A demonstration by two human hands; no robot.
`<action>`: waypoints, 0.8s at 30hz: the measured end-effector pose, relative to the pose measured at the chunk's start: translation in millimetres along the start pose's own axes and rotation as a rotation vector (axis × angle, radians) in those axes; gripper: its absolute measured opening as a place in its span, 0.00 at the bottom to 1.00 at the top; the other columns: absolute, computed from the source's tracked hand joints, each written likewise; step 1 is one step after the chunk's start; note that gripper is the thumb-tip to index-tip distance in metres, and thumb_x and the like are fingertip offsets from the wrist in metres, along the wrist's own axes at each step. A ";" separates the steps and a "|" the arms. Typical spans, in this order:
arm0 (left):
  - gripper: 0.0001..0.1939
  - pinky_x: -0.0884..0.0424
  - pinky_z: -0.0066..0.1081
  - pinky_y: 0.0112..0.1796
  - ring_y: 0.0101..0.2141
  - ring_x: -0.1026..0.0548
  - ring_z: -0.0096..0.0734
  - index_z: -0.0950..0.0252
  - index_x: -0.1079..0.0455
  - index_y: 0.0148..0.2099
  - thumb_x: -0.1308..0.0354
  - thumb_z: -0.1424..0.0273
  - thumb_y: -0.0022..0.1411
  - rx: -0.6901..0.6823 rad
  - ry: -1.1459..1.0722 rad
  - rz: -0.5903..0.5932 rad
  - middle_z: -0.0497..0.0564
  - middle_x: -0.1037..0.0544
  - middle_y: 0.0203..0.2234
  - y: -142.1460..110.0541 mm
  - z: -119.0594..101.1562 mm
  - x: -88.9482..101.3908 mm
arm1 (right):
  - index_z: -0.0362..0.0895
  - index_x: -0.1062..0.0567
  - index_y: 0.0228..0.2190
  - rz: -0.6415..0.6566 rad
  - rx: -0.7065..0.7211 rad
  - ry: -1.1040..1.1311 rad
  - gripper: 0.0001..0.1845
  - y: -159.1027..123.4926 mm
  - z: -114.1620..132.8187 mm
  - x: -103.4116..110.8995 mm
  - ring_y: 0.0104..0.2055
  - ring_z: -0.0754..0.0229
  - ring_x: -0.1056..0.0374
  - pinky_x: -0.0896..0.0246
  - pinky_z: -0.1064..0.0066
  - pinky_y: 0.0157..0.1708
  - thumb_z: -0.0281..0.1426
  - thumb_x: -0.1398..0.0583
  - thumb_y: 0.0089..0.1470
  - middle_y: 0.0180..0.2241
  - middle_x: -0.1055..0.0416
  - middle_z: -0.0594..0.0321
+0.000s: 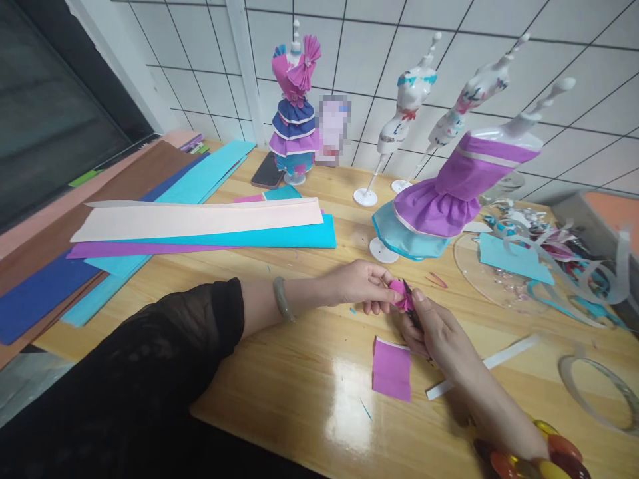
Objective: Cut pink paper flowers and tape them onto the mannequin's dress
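Note:
Between the fingertips of my left hand [360, 285] is a small gathered piece of bright pink crepe paper [398, 289]. My right hand [440, 327] is closed around a slim dark pointed tool [412, 307], and its tips touch the pink piece. Fingers cover most of the tool, so I cannot tell whether it is tweezers or scissors. A purple crepe paper rectangle [392, 370] lies flat on the table just below both hands. Close by my right wrist, a narrow white strip [514, 352] rests on the wood.
Crepe paper sheets [210, 219] are stacked at left. Along the tiled wall stand a dressed mannequin [294, 126], two small white mannequins [412, 100] [469, 96] and one in a purple dress [459, 173]. A phone [268, 171], tape roll [599, 392] and scraps [549, 246] lie around.

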State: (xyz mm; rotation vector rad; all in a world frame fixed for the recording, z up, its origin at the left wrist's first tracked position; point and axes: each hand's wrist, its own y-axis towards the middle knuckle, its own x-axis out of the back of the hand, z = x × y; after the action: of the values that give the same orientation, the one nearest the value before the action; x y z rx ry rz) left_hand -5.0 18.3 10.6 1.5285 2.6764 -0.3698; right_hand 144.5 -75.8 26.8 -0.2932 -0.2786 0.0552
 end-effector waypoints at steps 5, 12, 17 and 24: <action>0.13 0.38 0.21 0.22 0.19 0.33 0.16 0.68 0.34 0.34 0.41 0.62 0.55 0.009 -0.004 0.011 0.45 0.28 0.22 -0.5 -1.8 0.3 | 0.47 0.43 0.17 -0.005 0.000 -0.017 0.28 -0.3 1.8 -0.3 0.13 0.68 0.54 0.55 0.73 0.13 0.54 0.55 0.56 0.11 0.50 0.71; 0.15 0.39 0.21 0.21 0.19 0.33 0.17 0.68 0.34 0.33 0.41 0.60 0.54 -0.009 -0.013 0.014 0.46 0.28 0.22 0.7 0.9 1.4 | 0.47 0.43 0.18 0.011 0.001 -0.023 0.28 -0.2 2.3 -0.4 0.13 0.68 0.55 0.57 0.73 0.13 0.54 0.55 0.56 0.12 0.51 0.71; 0.13 0.39 0.21 0.21 0.19 0.33 0.16 0.68 0.34 0.34 0.41 0.62 0.55 0.018 -0.023 0.001 0.46 0.28 0.22 0.9 0.3 0.7 | 0.47 0.44 0.17 0.010 0.007 -0.023 0.28 -0.2 1.5 -0.3 0.13 0.67 0.53 0.54 0.72 0.13 0.54 0.56 0.56 0.11 0.50 0.70; 0.13 0.39 0.21 0.20 0.19 0.32 0.17 0.67 0.34 0.34 0.40 0.61 0.54 0.015 -0.024 0.005 0.46 0.28 0.22 2.1 3.0 1.5 | 0.47 0.44 0.16 -0.004 0.022 -0.053 0.28 -0.4 2.3 0.3 0.13 0.67 0.53 0.55 0.72 0.14 0.53 0.56 0.57 0.11 0.49 0.70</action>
State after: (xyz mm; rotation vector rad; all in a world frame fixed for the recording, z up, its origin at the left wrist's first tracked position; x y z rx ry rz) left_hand -4.3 19.9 7.0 1.5240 2.6571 -0.4059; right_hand 144.2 -75.5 29.1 -0.2697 -0.3306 0.0624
